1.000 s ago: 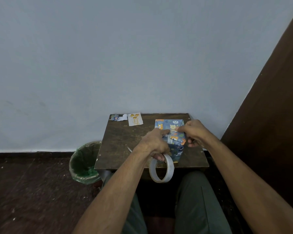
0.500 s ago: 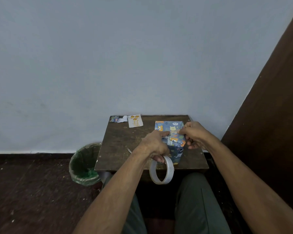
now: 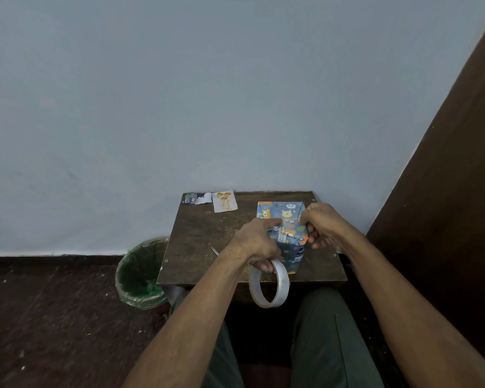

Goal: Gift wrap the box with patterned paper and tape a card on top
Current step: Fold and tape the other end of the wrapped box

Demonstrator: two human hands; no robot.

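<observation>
Nearest to the camera are the person's legs in dark green trousers (image 3: 328, 343), under the front edge of the counter (image 3: 196, 247). Both forearms reach forward over them.

A roll of clear tape (image 3: 269, 284) hangs in front of the counter's near edge. The lower fingers of the left hand (image 3: 259, 242) are curled through the roll and hold it. The same hand stretches its forefinger to the right and presses it on the top of the box (image 3: 287, 233), so this grip is closed on the tape roll.

The box stands upright on the right part of the counter, already covered with blue patterned paper with bears. The right hand (image 3: 319, 226) is at the right upper edge of the box, with fingers curled; its fingertips pinch the paper at the fold there. What exactly is between the fingertips I cannot tell.

Left of the left wrist, a thin pointed metal tip (image 3: 214, 250) lies on the counter.

At the far left corner of the counter lie a white card (image 3: 224, 201) with orange marks and, just beside it, a small scrap of paper (image 3: 198, 198).

On the floor left of the counter stands a bin (image 3: 140, 275) with a green bag inside. Behind all is a pale blue wall (image 3: 207, 93).
</observation>
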